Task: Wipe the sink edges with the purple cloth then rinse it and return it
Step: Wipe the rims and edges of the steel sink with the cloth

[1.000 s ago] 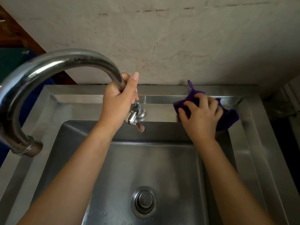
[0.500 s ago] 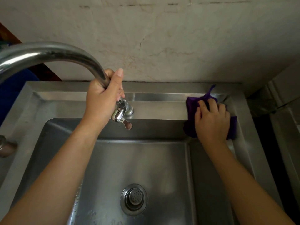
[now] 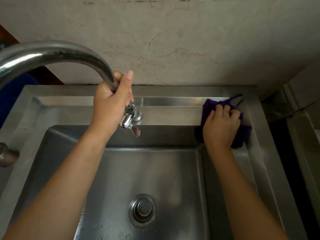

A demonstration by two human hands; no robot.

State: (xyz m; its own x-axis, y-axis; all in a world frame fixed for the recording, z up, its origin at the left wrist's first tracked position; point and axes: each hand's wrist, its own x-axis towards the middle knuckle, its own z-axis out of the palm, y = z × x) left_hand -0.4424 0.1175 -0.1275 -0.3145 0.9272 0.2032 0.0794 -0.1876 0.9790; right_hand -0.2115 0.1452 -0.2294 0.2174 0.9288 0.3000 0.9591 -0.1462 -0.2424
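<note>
The purple cloth (image 3: 209, 108) lies bunched in the back right corner of the steel sink's ledge (image 3: 173, 116). My right hand (image 3: 220, 129) presses down on it with fingers curled over the fabric; most of the cloth is hidden under the hand. My left hand (image 3: 111, 103) is wrapped around the curved faucet neck (image 3: 57, 52) just above its base, thumb pointing up. The faucet's lever handle (image 3: 135, 130) sticks out below that hand. No water is running.
The basin has a round drain strainer (image 3: 142, 210) near its front. A stained wall (image 3: 173, 40) rises right behind the sink. A second metal fitting (image 3: 7, 156) juts in at the left edge. A dark gap (image 3: 284, 153) runs along the sink's right side.
My right hand has slid the cloth rightward along the back ledge into the right corner. My left hand has kept its grip on the faucet neck.
</note>
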